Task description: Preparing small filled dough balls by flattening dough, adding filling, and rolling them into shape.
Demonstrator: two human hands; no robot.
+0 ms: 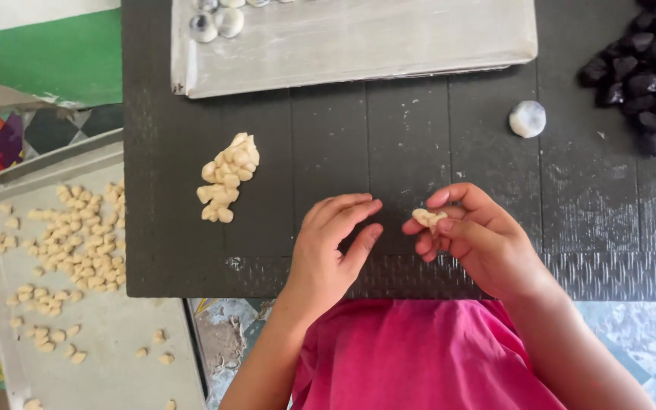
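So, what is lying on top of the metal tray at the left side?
Many small pale dough pieces lie scattered on the metal tray. Its right edge goes under the dark board, so that part is hidden.

Even, soft daylight; faint shadows under both hands; mild glare on the pale metal tray (pixel 358 45) at twelve o'clock; slight overall softness.

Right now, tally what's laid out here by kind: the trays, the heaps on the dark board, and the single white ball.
Metal trays: 2, one at the top, one at the left
Heaps on the dark board: 2, pale dough pieces and dark lumps
White ball: 1
Total: 5
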